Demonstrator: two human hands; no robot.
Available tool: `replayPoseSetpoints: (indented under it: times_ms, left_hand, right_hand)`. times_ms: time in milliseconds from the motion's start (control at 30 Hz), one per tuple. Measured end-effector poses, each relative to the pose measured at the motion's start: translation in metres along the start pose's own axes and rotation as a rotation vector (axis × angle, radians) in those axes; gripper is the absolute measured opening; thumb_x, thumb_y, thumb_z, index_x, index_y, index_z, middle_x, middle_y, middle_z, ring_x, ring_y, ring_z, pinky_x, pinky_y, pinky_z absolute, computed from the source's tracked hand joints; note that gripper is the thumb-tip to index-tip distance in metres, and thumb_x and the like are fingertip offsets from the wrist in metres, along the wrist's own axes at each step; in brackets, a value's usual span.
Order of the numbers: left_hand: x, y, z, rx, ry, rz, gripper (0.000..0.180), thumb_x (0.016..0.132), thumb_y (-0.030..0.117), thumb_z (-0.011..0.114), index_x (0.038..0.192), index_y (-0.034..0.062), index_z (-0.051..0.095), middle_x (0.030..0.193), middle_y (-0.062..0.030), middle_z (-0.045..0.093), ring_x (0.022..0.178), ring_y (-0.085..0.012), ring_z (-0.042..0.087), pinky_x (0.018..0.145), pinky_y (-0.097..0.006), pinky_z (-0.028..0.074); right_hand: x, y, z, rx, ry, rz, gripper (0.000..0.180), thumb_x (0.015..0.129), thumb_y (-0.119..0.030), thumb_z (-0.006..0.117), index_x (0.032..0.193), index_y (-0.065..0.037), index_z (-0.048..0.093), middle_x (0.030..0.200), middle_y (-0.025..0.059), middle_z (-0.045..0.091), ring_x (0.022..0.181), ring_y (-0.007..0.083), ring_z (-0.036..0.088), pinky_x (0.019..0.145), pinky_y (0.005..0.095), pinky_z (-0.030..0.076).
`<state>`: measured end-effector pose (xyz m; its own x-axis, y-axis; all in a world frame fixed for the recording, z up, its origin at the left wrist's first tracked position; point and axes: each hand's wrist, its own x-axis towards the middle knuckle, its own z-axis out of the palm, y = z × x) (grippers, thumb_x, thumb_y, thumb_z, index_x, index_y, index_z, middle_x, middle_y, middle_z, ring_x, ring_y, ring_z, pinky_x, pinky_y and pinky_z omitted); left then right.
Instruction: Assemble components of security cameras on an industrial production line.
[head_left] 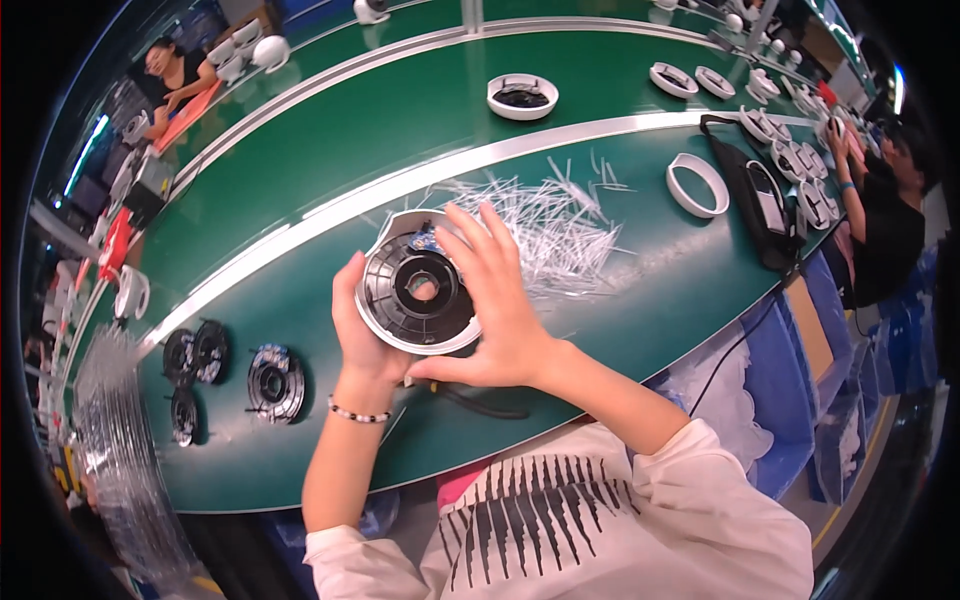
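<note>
a long green surface (620,300) with pale rails curves across the frame from lower left to upper right. at the far right of the frame another person in a black top (890,230) works among white rings, and one more person sits at the upper left.

in the middle, just above the person's hands, lies a loose heap of thin white strips (560,225). a black device with a cable (762,205) lies at the right, with a lone white ring (698,185) just beside it. a white bowl-shaped housing (522,96) sits alone at upper centre.

the round housing (418,288), black inside with a white rim, is lifted off the surface at frame centre. the left hand (362,335) clasps its left edge from below; the right hand (500,300) wraps over its right side, fingers spread across the top.

at lower left, four black round parts (275,383) lie flat and apart, seemingly waiting. black pliers (480,405) lie under the right wrist. the piece looks mid-assembly, not yet set down.
</note>
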<state>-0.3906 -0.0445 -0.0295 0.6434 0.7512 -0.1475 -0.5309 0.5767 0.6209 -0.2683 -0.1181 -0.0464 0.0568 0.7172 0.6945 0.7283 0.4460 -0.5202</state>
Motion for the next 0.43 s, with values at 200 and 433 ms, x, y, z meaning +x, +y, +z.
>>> replayPoseSetpoints:
  times_ms: [200,433]
  left_hand:
    - [0.061,0.034,-0.019,0.204,0.095,-0.158,0.044,0.089,0.033,0.029,0.116,0.0005,0.041,0.112,-0.0186,0.051,0.097,-0.0286,0.056,0.087,-0.042,0.044]
    - [0.164,0.068,-0.075,0.234,0.378,0.093,0.032,0.091,0.027,0.035,0.107,0.0023,0.048,0.112,-0.0134,0.051,0.107,-0.0247,0.047,0.094,-0.043,0.035]
  right_hand:
    - [-0.005,0.065,-0.087,-0.327,0.111,0.028,0.074,0.057,-0.035,0.074,0.118,-0.006,0.043,0.129,0.0152,0.035,0.121,0.0374,0.026,0.1,0.0465,0.02]
    - [-0.035,0.202,-0.205,-1.014,-0.278,0.458,0.059,0.072,-0.033,0.063,0.119,-0.002,0.044,0.129,0.0101,0.037,0.12,0.034,0.031,0.09,0.0628,0.021]
